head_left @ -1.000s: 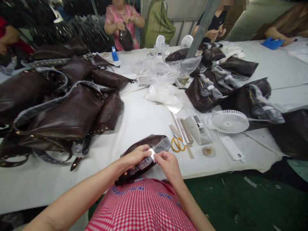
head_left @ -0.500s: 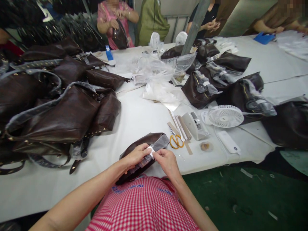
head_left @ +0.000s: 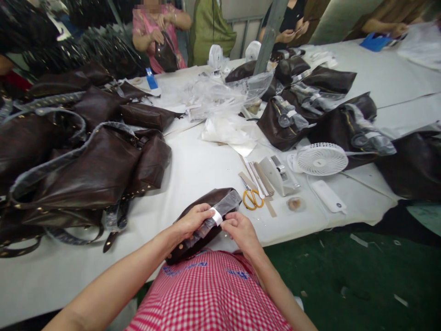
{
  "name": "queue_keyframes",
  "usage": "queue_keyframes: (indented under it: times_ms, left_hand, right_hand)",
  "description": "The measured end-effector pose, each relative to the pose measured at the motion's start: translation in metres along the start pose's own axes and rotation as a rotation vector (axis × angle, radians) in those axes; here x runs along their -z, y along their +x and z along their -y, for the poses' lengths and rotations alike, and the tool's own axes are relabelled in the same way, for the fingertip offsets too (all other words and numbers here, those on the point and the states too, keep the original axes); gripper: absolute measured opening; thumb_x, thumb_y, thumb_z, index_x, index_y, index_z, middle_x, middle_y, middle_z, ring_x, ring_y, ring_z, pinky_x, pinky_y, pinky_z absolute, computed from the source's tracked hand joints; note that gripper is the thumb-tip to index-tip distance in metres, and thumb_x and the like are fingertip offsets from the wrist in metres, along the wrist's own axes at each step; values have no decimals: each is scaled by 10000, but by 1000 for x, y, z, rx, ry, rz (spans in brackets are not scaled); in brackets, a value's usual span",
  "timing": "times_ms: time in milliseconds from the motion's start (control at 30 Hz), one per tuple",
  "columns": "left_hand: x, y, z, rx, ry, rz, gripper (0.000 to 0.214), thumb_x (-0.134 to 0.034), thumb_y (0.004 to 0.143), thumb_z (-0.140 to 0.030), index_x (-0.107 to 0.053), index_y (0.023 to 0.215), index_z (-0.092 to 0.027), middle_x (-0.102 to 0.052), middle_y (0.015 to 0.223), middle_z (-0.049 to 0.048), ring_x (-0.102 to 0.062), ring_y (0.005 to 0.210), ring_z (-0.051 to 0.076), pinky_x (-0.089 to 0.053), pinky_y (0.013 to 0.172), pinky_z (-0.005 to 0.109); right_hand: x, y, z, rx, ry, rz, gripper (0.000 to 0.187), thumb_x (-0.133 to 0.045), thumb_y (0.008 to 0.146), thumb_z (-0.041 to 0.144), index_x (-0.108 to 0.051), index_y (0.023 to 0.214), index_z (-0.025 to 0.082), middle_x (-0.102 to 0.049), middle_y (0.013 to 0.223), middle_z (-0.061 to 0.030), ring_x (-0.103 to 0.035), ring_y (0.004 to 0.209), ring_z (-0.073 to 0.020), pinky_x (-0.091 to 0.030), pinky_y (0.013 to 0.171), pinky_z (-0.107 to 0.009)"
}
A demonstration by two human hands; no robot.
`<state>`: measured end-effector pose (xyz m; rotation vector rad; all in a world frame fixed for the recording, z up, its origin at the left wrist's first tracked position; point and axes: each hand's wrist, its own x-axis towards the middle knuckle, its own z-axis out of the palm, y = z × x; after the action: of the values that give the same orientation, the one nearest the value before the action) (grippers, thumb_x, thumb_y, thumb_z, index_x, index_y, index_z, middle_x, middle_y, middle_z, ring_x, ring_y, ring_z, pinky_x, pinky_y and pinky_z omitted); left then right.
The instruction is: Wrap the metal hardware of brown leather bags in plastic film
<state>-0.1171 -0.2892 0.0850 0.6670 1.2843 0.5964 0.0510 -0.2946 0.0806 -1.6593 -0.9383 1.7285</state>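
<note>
A dark brown leather bag [head_left: 203, 200] lies at the table's front edge, against my checked apron. Across it runs a bag strap wrapped in clear plastic [head_left: 228, 203], with a white paper band [head_left: 217, 217] around it. My left hand [head_left: 193, 221] grips the wrapped strap, its thumb beside the band. My right hand [head_left: 241, 231] is at the band's right side, fingers closed in a pinch; what is between the fingertips, if anything, is too small to make out. Yellow-handled scissors [head_left: 253, 198] lie just beyond my right hand.
Brown bags [head_left: 93, 161] pile up on the left, and more bags [head_left: 280, 126] with wrapped straps stand on the right. A white fan [head_left: 322, 159], paper strips [head_left: 260, 179], a tape dispenser [head_left: 277, 177] and a white device [head_left: 327, 196] lie nearer. Co-workers [head_left: 161, 34] stand across the table.
The white band now lies flat around the wrapped strap, showing more of itself. My right fingers have moved slightly down and away from it. My left hand keeps its hold.
</note>
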Motion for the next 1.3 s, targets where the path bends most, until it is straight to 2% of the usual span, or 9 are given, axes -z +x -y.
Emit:
queue_keyframes:
  times_ms: [200,367,533,733,867,1000,1067,1167,1300]
  left_hand:
    - [-1,-1,4,-62,103,30,325,-614,752,-487,-534,775,-173,-509,665,-17,-425,560,86,-323,495,183]
    - [4,-6,-3,-98,288,78,326,-540,810,-520,-505,783,-197,-475,703,-26,-401,608,102,-325,517,188]
    - [7,-6,-7,-182,473,93,340,-478,831,-532,-476,758,-200,-463,747,-15,-410,690,129,-357,594,214]
    - [6,-7,-6,-186,470,92,326,-474,834,-525,-476,764,-207,-457,744,-12,-410,697,139,-346,596,222]
    - [6,-7,-6,-181,452,104,338,-468,845,-532,-504,780,-202,-483,760,-5,-427,716,145,-364,625,226]
    - [6,-7,-6,-204,503,139,329,-447,872,-504,-530,801,-194,-502,776,-4,-449,727,147,-375,665,240]
    - [6,-8,-4,-205,526,134,323,-438,878,-492,-525,794,-193,-491,764,-11,-445,716,143,-366,653,240]
    - [4,-8,-2,-199,540,124,320,-434,882,-482,-527,799,-187,-491,758,-13,-444,713,143,-357,628,237]
    - [2,-8,-1,-186,548,125,307,-427,890,-463,-510,786,-187,-493,749,-18,-447,708,141,-355,616,234]
  right_hand:
    - [-8,7,-17,167,-31,-21,222,-646,596,281,-487,728,202,-603,533,48,-513,498,-115,-357,522,-228]
    - [-10,12,-24,152,17,16,213,-634,581,250,-478,723,213,-601,546,54,-499,479,-115,-330,479,-216]
    - [-9,12,-25,144,-103,-40,154,-649,581,281,-520,609,201,-558,511,51,-487,502,-115,-339,491,-216]
    - [-6,7,-18,106,-65,-45,123,-683,563,273,-597,554,186,-591,555,23,-521,583,-129,-375,548,-226]
    - [-5,0,-10,56,6,-43,132,-705,535,282,-633,549,172,-579,555,21,-485,576,-113,-370,543,-223]
    - [-6,-12,-3,-122,151,-25,256,-645,580,384,-647,648,138,-438,520,58,-308,436,-49,-183,394,-189]
    - [-6,-18,-1,-213,230,-9,274,-630,568,371,-633,684,124,-404,542,70,-256,408,-26,-109,372,-175]
    - [-6,-25,2,-254,296,-5,247,-645,571,312,-616,715,114,-430,581,63,-274,405,-8,-108,354,-148]
    - [-9,-29,1,-295,423,-12,179,-701,642,241,-575,679,120,-472,597,47,-322,398,-1,-123,324,-117]
